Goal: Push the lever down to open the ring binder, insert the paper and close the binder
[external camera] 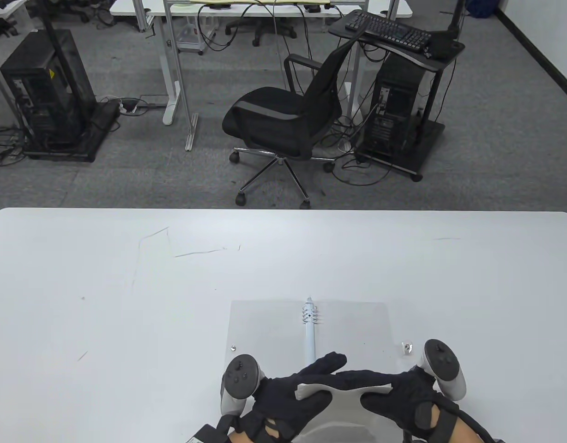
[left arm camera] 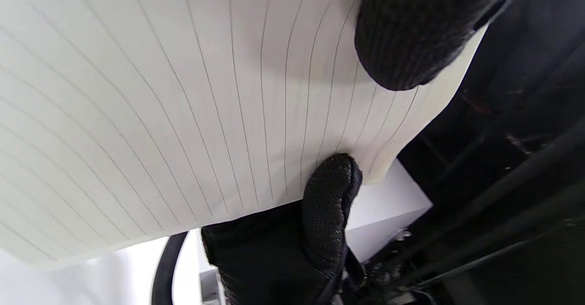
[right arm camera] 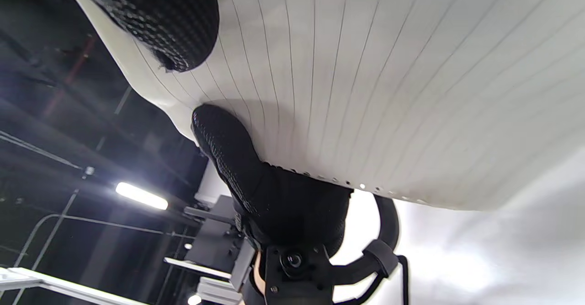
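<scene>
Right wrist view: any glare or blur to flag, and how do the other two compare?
Right wrist view: ceiling light flares, lower right hazy; lined paper sharp. Left wrist view: paper evenly lit, thumb shadowing it. Table view: sharp, table edges bowed.

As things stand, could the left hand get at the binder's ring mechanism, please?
Probably not yet: the left hand and right hand both hold the lined paper, though the ring mechanism lies uncovered just beyond.

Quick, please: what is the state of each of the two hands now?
Left hand: closed, pinching the lined paper.
Right hand: closed, pinching the same lined paper.
</scene>
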`<state>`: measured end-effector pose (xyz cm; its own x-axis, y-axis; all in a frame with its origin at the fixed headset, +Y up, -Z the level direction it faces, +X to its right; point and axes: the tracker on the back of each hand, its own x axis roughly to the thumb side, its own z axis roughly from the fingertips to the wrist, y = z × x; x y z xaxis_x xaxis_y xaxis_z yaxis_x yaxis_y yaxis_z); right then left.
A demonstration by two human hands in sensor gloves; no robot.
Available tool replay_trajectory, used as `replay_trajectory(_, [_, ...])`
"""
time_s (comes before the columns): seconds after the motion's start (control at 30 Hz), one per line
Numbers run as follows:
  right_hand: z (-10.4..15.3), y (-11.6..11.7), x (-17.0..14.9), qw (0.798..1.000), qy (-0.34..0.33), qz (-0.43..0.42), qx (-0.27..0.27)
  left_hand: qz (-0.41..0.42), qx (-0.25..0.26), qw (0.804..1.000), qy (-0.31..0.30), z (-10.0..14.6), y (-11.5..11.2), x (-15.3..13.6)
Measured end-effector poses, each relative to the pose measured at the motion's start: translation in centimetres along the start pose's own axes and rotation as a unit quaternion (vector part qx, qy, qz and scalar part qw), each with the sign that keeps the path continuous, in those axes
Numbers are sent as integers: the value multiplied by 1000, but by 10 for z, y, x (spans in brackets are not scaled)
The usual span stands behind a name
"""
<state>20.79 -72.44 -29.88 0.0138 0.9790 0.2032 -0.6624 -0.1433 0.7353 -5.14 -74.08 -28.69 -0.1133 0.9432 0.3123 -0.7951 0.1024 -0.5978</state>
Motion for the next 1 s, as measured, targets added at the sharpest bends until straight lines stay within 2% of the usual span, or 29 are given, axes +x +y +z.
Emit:
replay_trajectory(0.07, [2,0,-2,999,2,42,-31,-12,0,1000,-8,0,-2,-2])
replay_trajectory(0.13, [3,-2,-12,994,29,95,-46,-34,-2,999,8,0,1,-11])
replay_trajectory(0.3, [2,3,-31,998,46,3,-35,-1,3,1000,28,0,7,-28])
replay_trajectory(0.37, [0,5,-33,998,42,0,-39,22,6,1000,21,0,5,-30])
replay_trajectory(0.5, [-1,7,-26,999,11,-14,-32,73,26,997,-3,2,0,-21])
replay_trajectory(0.67, [2,-2,-21,997,23,67,-27,-21,-36,999,-14,-2,8,0])
replay_trajectory(0.77, [1,2,-22,998,23,60,-10,-12,-48,998,-30,-3,3,8])
replay_trajectory(0.87, [-2,9,-21,999,8,34,-8,7,-18,999,-45,-1,-3,12])
replay_trajectory(0.9, [-3,12,-19,1000,-10,11,-16,12,8,998,-69,1,-5,18])
replay_trajectory(0.97, [-3,15,-18,1000,-21,-10,-18,-9,22,995,-93,2,-2,25])
replay_trajectory(1.0, [-3,14,-22,999,-6,3,-31,-39,29,995,-89,3,3,21])
